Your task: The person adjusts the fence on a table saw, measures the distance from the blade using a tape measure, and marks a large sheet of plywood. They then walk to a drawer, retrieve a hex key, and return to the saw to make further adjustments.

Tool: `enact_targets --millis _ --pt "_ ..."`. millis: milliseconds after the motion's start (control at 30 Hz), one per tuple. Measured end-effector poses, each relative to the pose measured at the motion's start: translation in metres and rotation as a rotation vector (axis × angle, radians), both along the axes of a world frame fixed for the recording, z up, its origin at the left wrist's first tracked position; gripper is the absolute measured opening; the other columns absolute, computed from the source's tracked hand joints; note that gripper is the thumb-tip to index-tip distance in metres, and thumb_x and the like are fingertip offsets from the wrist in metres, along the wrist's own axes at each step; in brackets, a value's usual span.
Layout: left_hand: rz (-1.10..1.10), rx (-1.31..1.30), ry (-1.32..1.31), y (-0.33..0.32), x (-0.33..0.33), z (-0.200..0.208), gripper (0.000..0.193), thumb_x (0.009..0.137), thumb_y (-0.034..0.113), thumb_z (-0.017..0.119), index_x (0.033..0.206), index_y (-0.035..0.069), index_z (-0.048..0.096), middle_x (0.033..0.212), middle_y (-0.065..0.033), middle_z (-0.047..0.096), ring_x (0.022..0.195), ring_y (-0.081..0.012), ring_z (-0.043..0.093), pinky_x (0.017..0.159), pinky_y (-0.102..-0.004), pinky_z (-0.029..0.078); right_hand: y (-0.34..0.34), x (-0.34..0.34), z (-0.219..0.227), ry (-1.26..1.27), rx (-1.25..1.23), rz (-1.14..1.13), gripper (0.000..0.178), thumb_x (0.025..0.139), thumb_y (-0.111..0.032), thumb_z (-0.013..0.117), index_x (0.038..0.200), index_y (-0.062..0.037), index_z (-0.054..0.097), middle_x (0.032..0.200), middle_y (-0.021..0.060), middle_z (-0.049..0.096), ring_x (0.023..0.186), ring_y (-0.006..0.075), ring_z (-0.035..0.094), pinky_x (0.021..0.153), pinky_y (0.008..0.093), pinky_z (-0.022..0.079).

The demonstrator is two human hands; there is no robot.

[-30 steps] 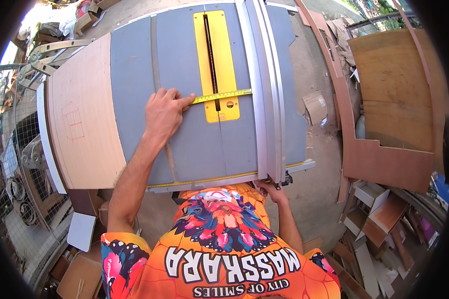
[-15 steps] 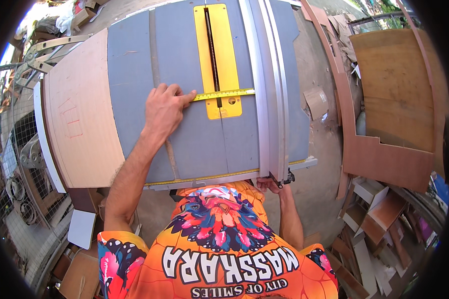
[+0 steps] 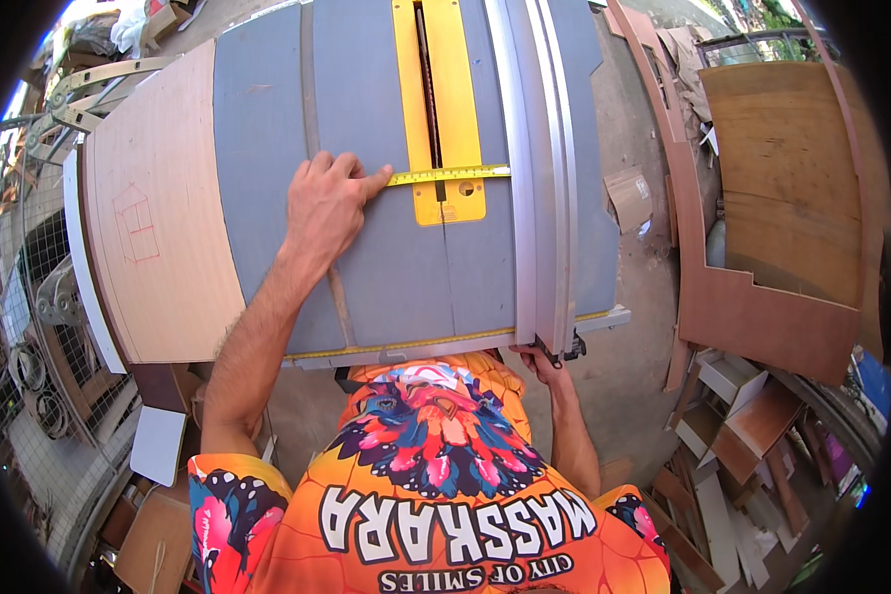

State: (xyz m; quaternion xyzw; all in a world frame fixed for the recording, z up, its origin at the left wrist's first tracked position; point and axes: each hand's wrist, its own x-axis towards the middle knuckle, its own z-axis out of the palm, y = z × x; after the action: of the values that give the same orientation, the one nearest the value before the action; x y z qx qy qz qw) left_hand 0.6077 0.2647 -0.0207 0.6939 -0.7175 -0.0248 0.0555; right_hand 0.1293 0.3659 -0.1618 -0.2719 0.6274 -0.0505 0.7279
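Observation:
My left hand (image 3: 327, 206) rests on the grey table (image 3: 381, 267) of a table saw, its thumb and fingers closed on one end of a yellow tape measure blade (image 3: 436, 176). The blade lies across the yellow insert plate (image 3: 468, 109) and over the narrow dark saw slot (image 3: 427, 84). Its far end reaches the silver rip fence (image 3: 547, 198). At the near end of the fence, my right hand (image 3: 539, 362) is closed around the underside of the black fence clamp (image 3: 569, 348). Part of its fingers is hidden under the front rail (image 3: 416, 354).
A light wooden panel (image 3: 168, 218) with red pencil lines adjoins the table's left side. Sheets of brown plywood (image 3: 782, 178) stand on the right, above a heap of wood offcuts (image 3: 733, 426). A cardboard piece (image 3: 629, 198) lies on the floor beyond the fence.
The view has shifted slightly, so the table sits a little higher in the picture. My right hand shows more at the clamp. My left hand keeps its hold on the tape.

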Motion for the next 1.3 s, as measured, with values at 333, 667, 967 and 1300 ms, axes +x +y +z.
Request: enact_targets --millis 333,667,967,1300 --pt "-0.014 -0.001 -0.048 0.003 0.000 -0.002 0.041 0.093 0.006 0.064 0.125 0.029 0.079 0.093 0.0032 0.065 0.086 -0.0161 0.056 0.077 -0.0325 0.048 0.015 0.002 -0.007 0.166 -0.099 -0.024 0.020 0.084 -0.009 0.082 0.078 -0.0135 0.063 0.056 -0.0050 0.046 0.042 0.0071 0.035 0.038 0.0264 0.023" --pt "-0.038 0.018 -0.100 0.002 -0.002 0.002 0.044 0.093 0.004 0.063 0.127 0.028 0.078 0.097 0.0017 0.064 0.089 -0.0171 0.057 0.078 -0.0329 0.047 0.017 0.002 -0.007 0.207 -0.105 -0.009 0.023 0.082 -0.011 0.083 0.077 -0.0155 0.061 0.056 -0.0060 0.045 0.043 0.0069 0.036 0.039 0.0265 0.024" --pt "-0.057 -0.002 -0.106 0.002 0.000 0.000 0.044 0.092 0.005 0.063 0.127 0.028 0.077 0.097 0.0014 0.064 0.090 -0.0174 0.058 0.078 -0.0333 0.047 0.016 0.002 -0.008 0.196 -0.069 -0.042 0.024 0.081 -0.011 0.084 0.077 -0.0166 0.061 0.057 -0.0069 0.044 0.044 0.0069 0.035 0.039 0.0265 0.024" --pt "-0.062 -0.013 -0.105 0.002 -0.001 -0.001 0.042 0.092 0.007 0.064 0.127 0.027 0.077 0.097 0.0010 0.063 0.090 -0.0170 0.058 0.077 -0.0326 0.047 0.001 -0.001 0.001 0.072 0.036 0.016 0.027 0.080 -0.008 0.084 0.075 -0.0156 0.059 0.056 -0.0062 0.047 0.041 0.0070 0.037 0.037 0.0256 0.024"
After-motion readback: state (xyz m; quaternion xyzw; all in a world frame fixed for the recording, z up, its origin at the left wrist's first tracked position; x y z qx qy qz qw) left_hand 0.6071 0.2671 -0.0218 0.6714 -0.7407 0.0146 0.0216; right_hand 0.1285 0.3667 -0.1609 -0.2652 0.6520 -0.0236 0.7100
